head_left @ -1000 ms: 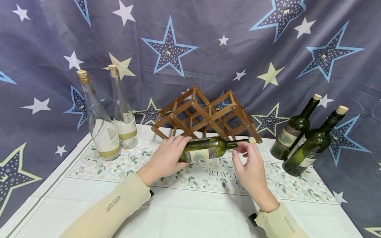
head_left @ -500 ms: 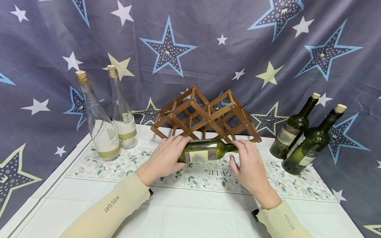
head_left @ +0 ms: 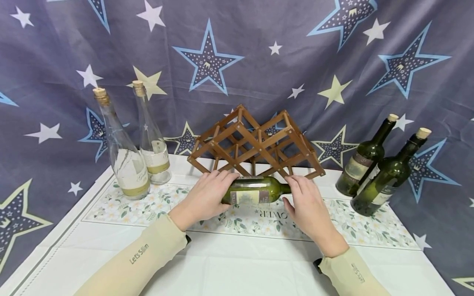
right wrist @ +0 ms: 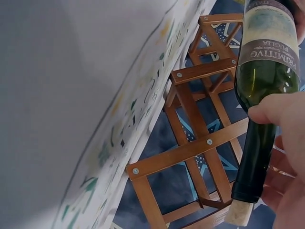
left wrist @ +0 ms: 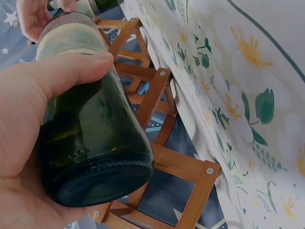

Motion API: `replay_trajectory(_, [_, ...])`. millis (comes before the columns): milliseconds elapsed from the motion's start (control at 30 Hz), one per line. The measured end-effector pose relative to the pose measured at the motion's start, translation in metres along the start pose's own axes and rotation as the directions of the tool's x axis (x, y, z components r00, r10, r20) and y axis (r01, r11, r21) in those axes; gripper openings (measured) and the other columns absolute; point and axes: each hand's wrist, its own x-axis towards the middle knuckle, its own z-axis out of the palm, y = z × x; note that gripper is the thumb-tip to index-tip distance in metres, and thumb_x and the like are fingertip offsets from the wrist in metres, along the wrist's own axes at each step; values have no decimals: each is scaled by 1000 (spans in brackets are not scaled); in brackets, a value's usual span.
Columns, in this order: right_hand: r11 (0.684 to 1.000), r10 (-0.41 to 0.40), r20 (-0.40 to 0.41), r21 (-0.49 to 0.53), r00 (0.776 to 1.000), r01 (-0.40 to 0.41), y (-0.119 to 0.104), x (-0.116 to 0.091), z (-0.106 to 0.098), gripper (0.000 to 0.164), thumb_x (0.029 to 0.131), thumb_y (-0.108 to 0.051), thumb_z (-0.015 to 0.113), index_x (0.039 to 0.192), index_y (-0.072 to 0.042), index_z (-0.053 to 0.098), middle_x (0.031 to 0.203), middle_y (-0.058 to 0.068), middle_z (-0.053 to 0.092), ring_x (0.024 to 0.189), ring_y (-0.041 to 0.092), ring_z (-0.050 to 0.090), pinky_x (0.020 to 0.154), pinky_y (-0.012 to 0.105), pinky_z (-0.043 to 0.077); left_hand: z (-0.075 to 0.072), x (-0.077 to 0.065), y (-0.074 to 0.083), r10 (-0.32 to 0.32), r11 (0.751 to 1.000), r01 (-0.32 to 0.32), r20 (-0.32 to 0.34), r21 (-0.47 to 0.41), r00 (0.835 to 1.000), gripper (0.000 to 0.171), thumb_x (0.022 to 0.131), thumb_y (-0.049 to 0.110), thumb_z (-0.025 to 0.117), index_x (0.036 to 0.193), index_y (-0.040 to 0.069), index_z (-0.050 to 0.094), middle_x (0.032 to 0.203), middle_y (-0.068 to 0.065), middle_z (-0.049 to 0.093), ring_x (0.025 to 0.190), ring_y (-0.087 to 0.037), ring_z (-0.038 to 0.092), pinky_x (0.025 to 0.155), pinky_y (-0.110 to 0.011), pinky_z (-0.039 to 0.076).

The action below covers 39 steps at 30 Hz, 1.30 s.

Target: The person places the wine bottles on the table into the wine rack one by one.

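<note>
A green wine bottle (head_left: 255,190) lies sideways between my two hands, in front of the wooden wine rack (head_left: 259,149). My left hand (head_left: 209,195) grips its base end; in the left wrist view the thumb lies along the glass (left wrist: 95,124). The neck is held by my right hand (head_left: 307,203), with the thumb across it in the right wrist view. The cork (right wrist: 239,213) sticks out of the mouth past those fingers, and the head view hides it behind the hand. A cream and brown label faces up toward the head camera.
Two clear corked bottles (head_left: 129,166) (head_left: 154,158) stand at the left. At the right stand two green corked bottles (head_left: 361,164) (head_left: 389,181). A floral runner (head_left: 244,224) crosses the white table (head_left: 237,271). A starry cloth (head_left: 259,24) hangs behind the rack.
My right hand has gone from loosely bent fingers near the neck to holding it, covering the cork in the head view. The bottle has moved slightly down in the view; the left hand keeps its hold.
</note>
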Motion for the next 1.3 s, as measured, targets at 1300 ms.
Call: replay_trajectory(1300, [999,-39,252,16,967,36,1,-10,5,33,98,-20,64,125,-4,56,110,8,58,99,25,53,95,46,40,3,-1,-1,42,998,-40,35,-50,999,90,72,42,86,147,15,46,134,-3,57,119,-26,53,99,-48,42])
